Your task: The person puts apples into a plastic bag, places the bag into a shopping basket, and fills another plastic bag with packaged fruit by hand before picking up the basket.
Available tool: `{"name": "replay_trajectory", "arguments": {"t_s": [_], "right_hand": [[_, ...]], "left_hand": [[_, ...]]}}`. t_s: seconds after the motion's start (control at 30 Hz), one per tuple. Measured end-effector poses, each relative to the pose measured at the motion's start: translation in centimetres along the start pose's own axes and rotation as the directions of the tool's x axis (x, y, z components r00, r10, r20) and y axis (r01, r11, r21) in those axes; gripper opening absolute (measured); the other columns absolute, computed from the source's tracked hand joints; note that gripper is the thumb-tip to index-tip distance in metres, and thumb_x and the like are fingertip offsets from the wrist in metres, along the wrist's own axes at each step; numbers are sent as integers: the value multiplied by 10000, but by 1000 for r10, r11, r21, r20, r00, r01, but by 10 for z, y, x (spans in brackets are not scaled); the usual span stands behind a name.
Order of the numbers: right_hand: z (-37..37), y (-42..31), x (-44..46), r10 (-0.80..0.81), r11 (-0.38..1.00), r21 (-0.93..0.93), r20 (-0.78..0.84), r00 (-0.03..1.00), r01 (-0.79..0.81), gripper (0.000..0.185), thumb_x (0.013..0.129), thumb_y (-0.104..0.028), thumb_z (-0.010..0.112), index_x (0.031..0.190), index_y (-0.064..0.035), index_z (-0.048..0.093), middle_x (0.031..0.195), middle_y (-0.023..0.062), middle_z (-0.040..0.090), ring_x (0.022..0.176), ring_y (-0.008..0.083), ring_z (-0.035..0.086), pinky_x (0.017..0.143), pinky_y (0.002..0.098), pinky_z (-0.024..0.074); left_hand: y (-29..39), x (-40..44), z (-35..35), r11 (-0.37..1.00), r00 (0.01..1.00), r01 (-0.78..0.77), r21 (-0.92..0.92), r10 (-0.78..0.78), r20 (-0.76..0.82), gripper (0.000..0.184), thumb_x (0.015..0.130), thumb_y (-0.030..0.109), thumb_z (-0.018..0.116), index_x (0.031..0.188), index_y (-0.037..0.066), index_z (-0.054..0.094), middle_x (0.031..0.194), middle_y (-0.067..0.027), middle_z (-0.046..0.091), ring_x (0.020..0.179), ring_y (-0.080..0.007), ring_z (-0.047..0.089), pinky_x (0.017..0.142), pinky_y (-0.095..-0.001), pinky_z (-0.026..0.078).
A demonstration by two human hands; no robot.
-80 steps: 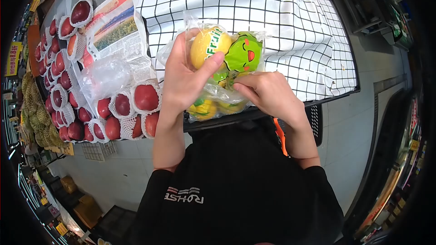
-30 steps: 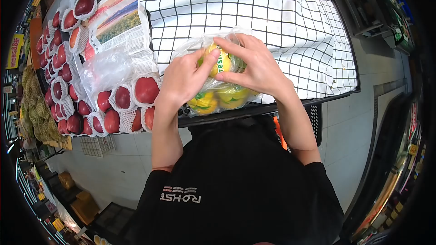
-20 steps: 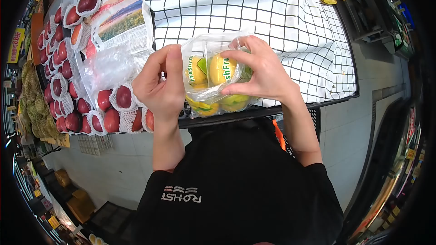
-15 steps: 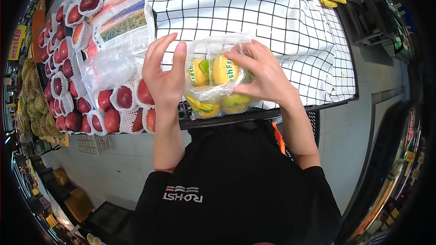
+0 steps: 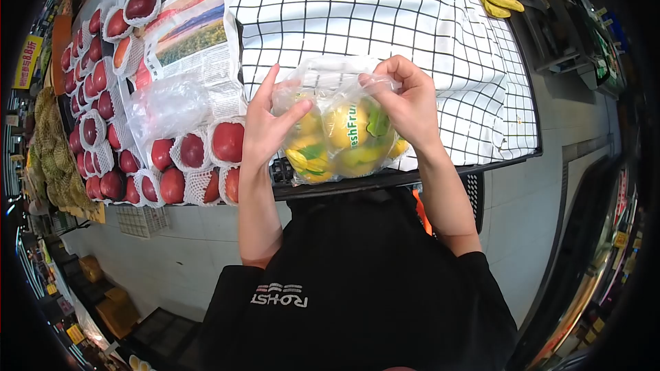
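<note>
A clear plastic bag (image 5: 330,72) with several yellow fruits (image 5: 342,126) inside rests at the front edge of the checked cloth (image 5: 357,7). Green print and the words "FreshFruit" show through the film. My left hand (image 5: 273,118) is at the bag's left side, its thumb on the film and its index finger raised and apart. On the right, my right hand (image 5: 410,99) pinches the upper edge of the bag between thumb and curled fingers.
Several red fruits in white foam nets (image 5: 192,150) fill the left side of the stand. Beside them lie a crumpled clear bag (image 5: 168,106) and a newspaper (image 5: 189,34). Bananas (image 5: 504,1) are at the far right corner. The stand's black edge (image 5: 357,185) runs along my body.
My left hand has moved from beside the bag onto its left side. My right hand has gone from around a fruit to pinching the bag's upper edge, and the film now covers the fruits.
</note>
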State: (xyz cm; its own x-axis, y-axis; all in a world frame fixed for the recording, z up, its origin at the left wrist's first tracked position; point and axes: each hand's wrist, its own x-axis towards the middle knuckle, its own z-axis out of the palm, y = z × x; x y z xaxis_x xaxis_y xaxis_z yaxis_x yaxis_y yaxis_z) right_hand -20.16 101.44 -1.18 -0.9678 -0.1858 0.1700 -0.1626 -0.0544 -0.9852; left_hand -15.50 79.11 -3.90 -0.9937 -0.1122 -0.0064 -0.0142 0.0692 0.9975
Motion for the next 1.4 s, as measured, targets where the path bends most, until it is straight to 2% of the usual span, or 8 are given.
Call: {"name": "replay_trajectory", "arguments": {"t_s": [0.23,0.37,0.53,0.63,0.7,0.83,0.97,1.4], "right_hand": [[-33,10,11,-66,983,-179,-208,976,29,232,825,-54,729,1037,-8,644,927,0,597,644,-2,535,521,134,389],[-45,29,2,-126,914,-400,-119,985,69,610,805,-182,762,1343,-22,525,1290,149,563,1176,188,551,934,319,453],[-53,30,-7,238,967,-135,185,953,-216,886,777,-459,756,1430,29,411,1438,193,457,1368,290,378,1149,409,235],[-55,20,1,302,949,-20,355,885,-316,755,786,-302,803,1376,29,469,1310,157,555,1172,230,556,956,338,478],[-45,17,7,316,946,-163,276,908,-280,482,845,-231,754,1216,33,599,1091,74,658,920,123,615,783,260,507],[-40,40,8,302,953,-78,171,938,-293,254,913,-175,675,1072,18,629,918,28,663,795,68,577,708,221,465],[-35,41,11,115,981,160,-13,993,-111,136,950,-156,633,910,-32,595,827,2,639,736,35,538,656,198,431],[-44,12,10,-74,997,-53,-374,925,59,171,906,-45,673,802,-50,537,570,-44,541,472,-6,419,443,172,289]], "left_hand": [[13,17,11,940,913,-268,-213,176,-368,470,858,-53,663,1306,-69,522,986,-54,607,878,-97,575,776,-237,489],[7,28,-2,833,790,-481,-272,278,-547,367,877,-93,611,1240,-84,560,943,-42,599,815,-104,559,733,-259,497],[-6,12,-1,743,907,-354,-568,125,-402,823,904,420,665,1462,-47,280,1262,-195,536,1126,-253,552,1011,-385,421],[-20,-4,-3,914,969,-237,-328,201,-141,1218,722,662,728,1512,-32,114,1467,-246,357,1378,-319,346,1137,-428,271],[-28,-14,-4,963,989,-98,-252,123,87,1272,668,511,853,1517,-34,79,1513,-206,320,1402,-271,311,1148,-380,242],[-26,-4,5,997,998,-36,68,39,-48,636,830,133,746,1357,-68,452,1307,-163,565,1230,-210,512,1051,-341,385],[-27,9,18,995,985,-97,11,97,-146,203,927,120,586,1073,-9,643,1008,-106,705,864,-195,658,777,-326,502],[-2,21,58,912,987,-53,-407,-14,-159,196,1018,149,480,967,-6,587,731,-63,638,639,-108,599,595,-251,483]]}}
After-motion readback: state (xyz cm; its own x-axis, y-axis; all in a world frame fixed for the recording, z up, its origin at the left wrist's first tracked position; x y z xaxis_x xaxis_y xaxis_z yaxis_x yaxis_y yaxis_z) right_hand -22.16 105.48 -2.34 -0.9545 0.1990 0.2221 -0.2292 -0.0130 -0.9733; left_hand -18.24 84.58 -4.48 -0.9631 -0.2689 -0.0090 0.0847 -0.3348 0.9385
